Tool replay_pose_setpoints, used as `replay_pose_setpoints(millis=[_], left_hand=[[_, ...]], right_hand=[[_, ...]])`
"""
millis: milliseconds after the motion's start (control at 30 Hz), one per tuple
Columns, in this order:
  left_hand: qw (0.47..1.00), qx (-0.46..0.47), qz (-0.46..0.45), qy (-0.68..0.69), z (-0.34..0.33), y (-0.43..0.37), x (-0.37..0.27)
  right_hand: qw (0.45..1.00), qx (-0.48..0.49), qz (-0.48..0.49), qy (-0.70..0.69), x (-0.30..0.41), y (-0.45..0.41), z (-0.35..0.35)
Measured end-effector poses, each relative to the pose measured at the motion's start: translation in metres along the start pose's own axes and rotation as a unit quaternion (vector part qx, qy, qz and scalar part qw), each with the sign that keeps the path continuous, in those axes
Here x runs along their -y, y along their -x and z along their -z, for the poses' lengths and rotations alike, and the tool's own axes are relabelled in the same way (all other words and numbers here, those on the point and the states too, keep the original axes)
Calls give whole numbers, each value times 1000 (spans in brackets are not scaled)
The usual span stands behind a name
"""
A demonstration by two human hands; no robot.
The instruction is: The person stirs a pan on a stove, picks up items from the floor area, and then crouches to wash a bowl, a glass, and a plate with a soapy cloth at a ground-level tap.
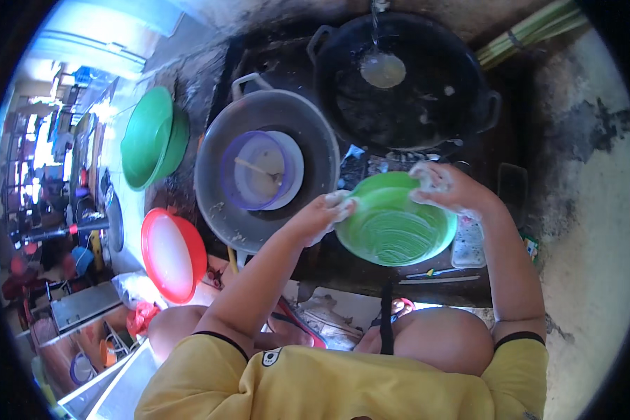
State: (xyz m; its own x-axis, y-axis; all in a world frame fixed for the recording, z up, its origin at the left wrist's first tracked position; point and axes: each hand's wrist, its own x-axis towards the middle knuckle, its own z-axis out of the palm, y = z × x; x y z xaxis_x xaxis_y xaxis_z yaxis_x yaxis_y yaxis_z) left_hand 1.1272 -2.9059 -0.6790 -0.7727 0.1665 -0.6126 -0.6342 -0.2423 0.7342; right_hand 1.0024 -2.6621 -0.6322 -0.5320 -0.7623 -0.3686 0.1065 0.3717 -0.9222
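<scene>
A light-green plastic basin (399,231) with soapy streaks on its inside is tilted in front of me. My left hand (329,212), wet with suds, grips its left rim. At its upper right rim is my right hand (438,189), foamy too and holding the basin; whether a sponge is in its fingers cannot be told. Left of the basin stands a large grey metal pan (215,173), holding a purple-rimmed bowl (230,181) with a spoon (254,168) and a white bowl (295,173). Behind, water runs into a large dark wok (341,105), where a pale round item (382,70) lies.
A green tub (147,139) and a red basin (170,257) with whitish contents stand at the left. A clear plastic tray (468,247) and thin sticks (439,280) lie at the near right. A stained wall (588,210) bounds the right side.
</scene>
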Motion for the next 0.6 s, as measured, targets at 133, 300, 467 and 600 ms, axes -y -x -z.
replay_pose_setpoints(millis=[133,300,467,600], left_hand=[[972,-94,-173,-130,34,-14,5],[881,-397,-175,-189,142,-16,17],[652,-333,-104,-674,182,-17,24],[506,-197,106,-833,178,-35,9]], right_hand=[[992,43,40,111,-26,2,-33],[939,104,34,326,-68,17,-96],[886,170,20,431,-107,34,-116],[908,133,7,397,-137,41,-108]])
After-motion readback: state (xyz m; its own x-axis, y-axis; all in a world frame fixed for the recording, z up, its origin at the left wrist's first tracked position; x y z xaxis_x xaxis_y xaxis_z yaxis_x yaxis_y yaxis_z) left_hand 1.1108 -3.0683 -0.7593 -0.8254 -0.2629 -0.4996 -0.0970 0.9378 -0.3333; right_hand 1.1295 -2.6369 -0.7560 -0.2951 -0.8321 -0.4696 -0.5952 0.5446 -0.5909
